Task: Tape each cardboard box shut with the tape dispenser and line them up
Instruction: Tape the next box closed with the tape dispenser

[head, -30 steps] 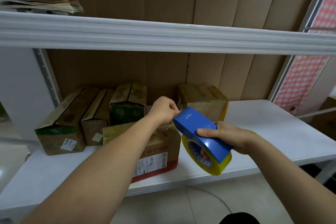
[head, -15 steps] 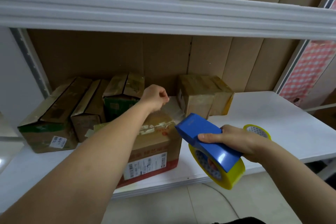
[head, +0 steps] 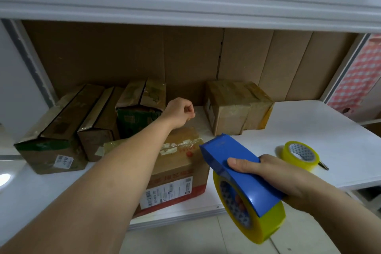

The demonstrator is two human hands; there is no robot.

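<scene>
Since the earlier frames the left hand (head: pixel 181 112) has drawn the tape end away from the dispenser and out past the far edge of the box, while the right hand (head: pixel 274 177) has pulled the tape dispenser (head: pixel 241 179) nearer and lower. Nearest, the right hand grips the blue dispenser with its yellow roll, held off the shelf's front edge. Just beyond, the front cardboard box (head: pixel 179 163) sits on the white shelf (head: pixel 309 130), a clear strip of tape (head: pixel 198 130) stretched above its top. The left hand pinches the strip's far end with fingers curled. This looks like the laying of 1 strip; next it likely calls for lowering the tape onto the seam, pressing it flat and cutting. A spare tape roll (head: pixel 300 155) lies to the right. At the back stand 3 boxes (head: pixel 82 126) on the left and 1 taped box (head: pixel 237 107) on the right.
</scene>
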